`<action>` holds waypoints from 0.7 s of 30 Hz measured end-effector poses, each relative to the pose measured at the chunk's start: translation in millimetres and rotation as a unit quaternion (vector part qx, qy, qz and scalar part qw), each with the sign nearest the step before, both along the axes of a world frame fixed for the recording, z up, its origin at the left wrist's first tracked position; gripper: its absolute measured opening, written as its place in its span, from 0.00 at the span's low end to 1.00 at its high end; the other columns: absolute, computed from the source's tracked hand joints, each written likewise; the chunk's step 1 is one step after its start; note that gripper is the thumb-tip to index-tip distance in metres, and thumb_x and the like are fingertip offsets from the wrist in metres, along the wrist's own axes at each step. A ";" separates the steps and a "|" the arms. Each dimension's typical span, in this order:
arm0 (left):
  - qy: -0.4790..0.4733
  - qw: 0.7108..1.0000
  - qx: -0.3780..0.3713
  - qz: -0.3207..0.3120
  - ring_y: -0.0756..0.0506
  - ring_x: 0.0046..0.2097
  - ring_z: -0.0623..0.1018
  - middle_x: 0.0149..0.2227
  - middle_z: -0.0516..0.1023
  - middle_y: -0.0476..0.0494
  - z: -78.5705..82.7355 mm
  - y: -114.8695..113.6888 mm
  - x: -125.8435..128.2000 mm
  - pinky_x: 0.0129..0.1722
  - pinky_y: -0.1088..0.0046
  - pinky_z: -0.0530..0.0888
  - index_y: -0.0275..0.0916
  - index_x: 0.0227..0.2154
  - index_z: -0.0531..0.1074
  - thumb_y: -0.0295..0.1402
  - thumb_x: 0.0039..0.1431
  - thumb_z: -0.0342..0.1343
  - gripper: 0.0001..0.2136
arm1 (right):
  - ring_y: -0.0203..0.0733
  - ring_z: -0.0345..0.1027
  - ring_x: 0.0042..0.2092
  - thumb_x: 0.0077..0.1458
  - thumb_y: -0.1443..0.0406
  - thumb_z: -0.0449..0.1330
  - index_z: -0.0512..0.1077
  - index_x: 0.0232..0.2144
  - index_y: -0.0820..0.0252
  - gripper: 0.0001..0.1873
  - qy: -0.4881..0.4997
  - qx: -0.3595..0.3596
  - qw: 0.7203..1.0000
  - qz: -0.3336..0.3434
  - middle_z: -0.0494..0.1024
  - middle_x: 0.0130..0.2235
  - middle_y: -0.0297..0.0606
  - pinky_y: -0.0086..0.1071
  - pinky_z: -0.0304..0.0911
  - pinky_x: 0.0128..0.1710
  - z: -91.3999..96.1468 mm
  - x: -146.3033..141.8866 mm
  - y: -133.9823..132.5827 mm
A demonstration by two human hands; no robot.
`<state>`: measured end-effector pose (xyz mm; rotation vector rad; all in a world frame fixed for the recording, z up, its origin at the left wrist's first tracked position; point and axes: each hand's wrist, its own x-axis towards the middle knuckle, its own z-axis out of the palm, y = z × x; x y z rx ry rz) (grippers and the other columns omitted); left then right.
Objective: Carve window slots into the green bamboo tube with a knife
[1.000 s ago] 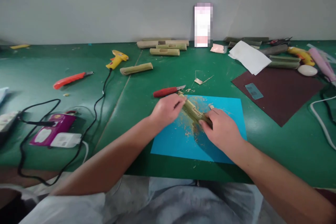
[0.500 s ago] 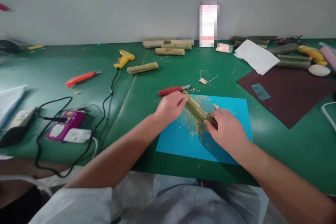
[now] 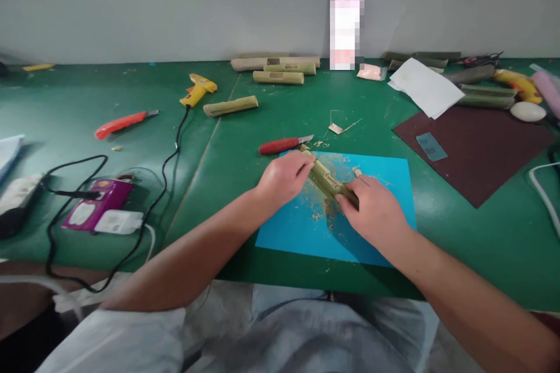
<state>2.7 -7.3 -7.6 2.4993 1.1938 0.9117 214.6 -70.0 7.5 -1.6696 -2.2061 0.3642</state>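
Note:
A green bamboo tube (image 3: 321,174) with a rectangular opening cut in its upper side lies slantwise over a blue sheet (image 3: 280,233). My left hand (image 3: 286,178) is closed on its far end. Around the near end, my right hand (image 3: 374,204) is closed, thumb along the side. Wood shavings and dust are scattered on the sheet around the tube. Just beyond my left hand, a red-handled carving knife (image 3: 282,145) rests on the table with its blade pointing right. Whatever lies beneath my fingers is hidden.
Several other bamboo pieces (image 3: 231,106) lie towards the wall. A yellow glue gun (image 3: 199,90), an orange utility knife (image 3: 125,124) and a purple power adapter (image 3: 98,204) with black cable are on the left. A dark brown sheet (image 3: 476,157) and white paper (image 3: 425,87) lie right.
The camera view has shifted slightly, so the table items appear a little higher and further left. Both hands keep hold of the bamboo tube in nearly the same place.

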 end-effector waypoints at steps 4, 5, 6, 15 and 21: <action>0.010 0.999 -0.007 -0.030 0.46 0.41 0.80 0.38 0.81 0.42 -0.9 -1.0 -0.5 0.42 0.70 0.77 0.37 0.40 0.76 0.31 0.67 0.50 0.09 | 0.48 0.68 0.41 0.60 0.60 0.55 0.68 0.28 0.57 0.10 0.008 0.004 1.000 0.002 0.74 0.36 0.43 0.39 0.61 0.38 -1.0 0.9 0.4; -0.001 1.000 -0.002 -0.014 0.46 0.41 0.80 0.38 0.81 0.42 -1.1 -0.5 -0.8 0.42 0.70 0.77 0.37 0.39 0.76 0.31 0.67 0.50 0.09 | 0.48 0.68 0.41 0.60 0.60 0.55 0.68 0.28 0.57 0.10 0.010 0.003 1.000 0.001 0.74 0.36 0.43 0.39 0.61 0.38 -1.2 1.1 0.6; -0.008 1.000 0.003 -0.001 0.46 0.41 0.80 0.38 0.81 0.41 -1.2 0.0 -1.2 0.43 0.70 0.76 0.36 0.39 0.76 0.31 0.67 0.51 0.09 | 0.48 0.68 0.40 0.61 0.60 0.55 0.68 0.28 0.57 0.10 0.011 0.002 1.000 0.000 0.74 0.36 0.42 0.39 0.61 0.37 -1.2 1.3 0.7; -0.021 1.000 -0.005 0.014 0.46 0.40 0.80 0.38 0.81 0.41 -0.6 3.9 -3.7 0.43 0.69 0.76 0.35 0.37 0.76 0.30 0.66 0.52 0.09 | 0.47 0.67 0.40 0.61 0.60 0.55 0.68 0.28 0.57 0.10 0.012 -0.008 1.000 0.002 0.74 0.35 0.42 0.39 0.60 0.38 -1.2 1.2 0.5; -0.021 1.000 0.002 -0.008 0.46 0.40 0.80 0.38 0.81 0.41 -0.7 5.0 -5.7 0.42 0.69 0.76 0.35 0.38 0.77 0.30 0.66 0.52 0.08 | 0.47 0.67 0.40 0.60 0.60 0.56 0.68 0.28 0.57 0.10 0.016 -0.009 1.000 -0.001 0.74 0.35 0.42 0.39 0.60 0.38 -1.2 1.5 1.7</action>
